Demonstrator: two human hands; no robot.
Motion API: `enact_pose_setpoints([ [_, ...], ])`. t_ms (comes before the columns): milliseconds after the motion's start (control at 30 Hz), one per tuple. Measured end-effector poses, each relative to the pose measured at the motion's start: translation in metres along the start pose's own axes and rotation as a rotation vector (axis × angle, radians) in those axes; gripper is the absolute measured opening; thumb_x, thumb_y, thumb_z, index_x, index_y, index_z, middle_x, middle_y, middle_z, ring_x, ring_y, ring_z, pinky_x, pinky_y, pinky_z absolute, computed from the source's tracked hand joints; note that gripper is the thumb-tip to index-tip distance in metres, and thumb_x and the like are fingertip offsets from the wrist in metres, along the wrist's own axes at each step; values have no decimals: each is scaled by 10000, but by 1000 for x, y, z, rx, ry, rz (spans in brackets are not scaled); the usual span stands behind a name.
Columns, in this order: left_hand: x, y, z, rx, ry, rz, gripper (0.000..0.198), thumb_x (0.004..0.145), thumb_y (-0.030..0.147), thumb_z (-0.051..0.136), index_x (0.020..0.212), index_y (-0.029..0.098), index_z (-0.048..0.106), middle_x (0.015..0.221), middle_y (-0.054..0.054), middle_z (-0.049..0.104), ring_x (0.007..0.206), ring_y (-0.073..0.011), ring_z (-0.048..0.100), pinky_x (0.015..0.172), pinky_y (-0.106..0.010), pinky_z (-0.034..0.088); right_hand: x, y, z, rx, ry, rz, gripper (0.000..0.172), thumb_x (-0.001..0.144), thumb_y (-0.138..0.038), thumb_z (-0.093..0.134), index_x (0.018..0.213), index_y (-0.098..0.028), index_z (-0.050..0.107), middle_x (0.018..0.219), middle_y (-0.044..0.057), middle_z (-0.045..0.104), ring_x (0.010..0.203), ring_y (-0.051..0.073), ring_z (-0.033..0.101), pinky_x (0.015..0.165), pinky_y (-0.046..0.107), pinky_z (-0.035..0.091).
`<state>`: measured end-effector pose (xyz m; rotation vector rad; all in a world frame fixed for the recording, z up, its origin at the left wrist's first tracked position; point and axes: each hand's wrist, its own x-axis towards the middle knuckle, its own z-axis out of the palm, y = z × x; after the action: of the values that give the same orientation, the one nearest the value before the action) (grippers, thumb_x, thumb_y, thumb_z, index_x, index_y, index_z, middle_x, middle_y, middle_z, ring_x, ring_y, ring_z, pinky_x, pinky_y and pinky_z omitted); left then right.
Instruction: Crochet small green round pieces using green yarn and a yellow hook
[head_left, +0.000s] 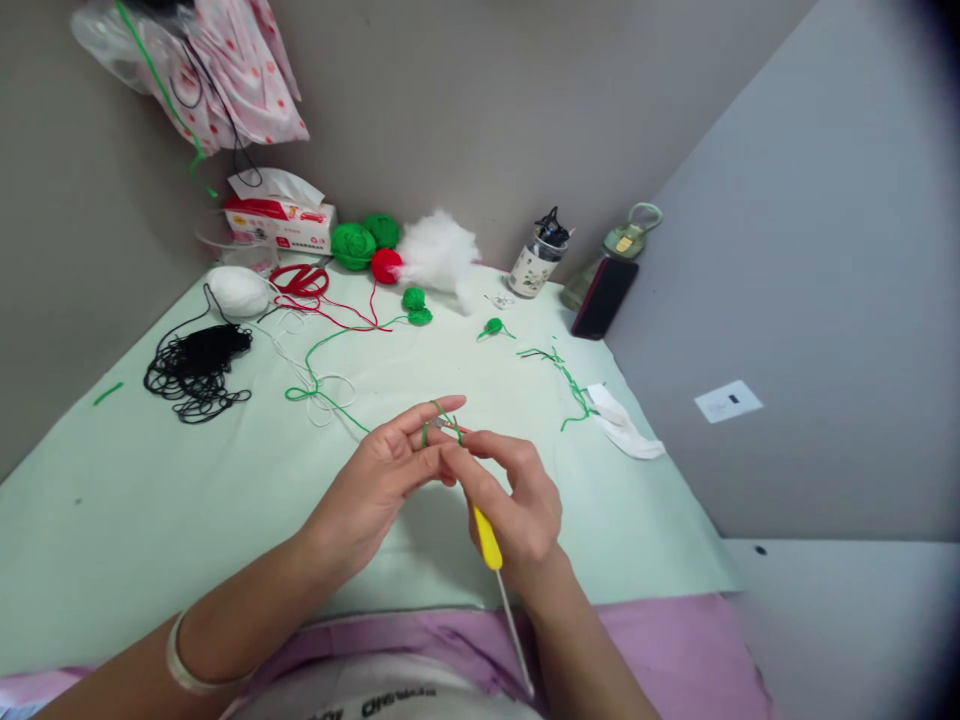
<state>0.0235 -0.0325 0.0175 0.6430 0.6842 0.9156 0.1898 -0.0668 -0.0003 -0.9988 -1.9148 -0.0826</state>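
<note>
My left hand [382, 465] is closed on green yarn [458, 430], which loops around its raised index finger and strings across the fingers. Close against it, my right hand [517, 495] grips a crochet hook by its yellow handle [487, 540]. The metal shaft [514, 632] at the handle's other end points down toward my lap. Both sets of fingertips meet where the yarn crosses, and the small work between them is mostly hidden. From the left hand a green strand [341, 410] trails over the table to small green balls [418, 308].
Along the back are a tissue box [300, 228], red scissors [300, 281], green yarn balls [354, 246], a red ball [386, 266], white stuffing [439, 250], a jar [529, 268] and a phone [604, 298]. Black yarn [199, 365] and a white ball [238, 292] lie left; green scraps [574, 385] right.
</note>
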Motion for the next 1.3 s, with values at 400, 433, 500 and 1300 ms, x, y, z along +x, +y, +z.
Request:
enact_pose_setpoints([
  [400,0,0,3,99,-9,76,290,840,262,866,1127,267,823,772,28,676,751,-121,613,799,-261,480,15,-3,3,676,140,531,155,1016,-275,649,1022,-267,804,1011,69,800,860,209,723,686,360,607],
  [433,-1,0,3,107,-12,74,296,840,270,867,1133,271,823,771,31,672,751,-121,614,796,-262,476,14,-4,3,671,147,542,161,1019,-273,643,1026,-265,804,1009,68,801,828,199,719,682,357,610],
  [500,-1,1,1,118,0,70,312,831,282,875,1139,268,823,767,36,659,740,-122,608,786,-268,470,13,-5,2,661,160,559,167,1023,-260,636,1023,-259,804,1001,64,794,783,181,701,672,345,607],
  [1300,2,-9,1,-79,20,-26,332,820,290,898,1142,236,837,935,-16,756,867,-130,660,888,-256,517,0,-4,3,144,85,164,397,989,-79,627,1280,-324,743,1145,77,771,1010,213,749,807,356,643],
])
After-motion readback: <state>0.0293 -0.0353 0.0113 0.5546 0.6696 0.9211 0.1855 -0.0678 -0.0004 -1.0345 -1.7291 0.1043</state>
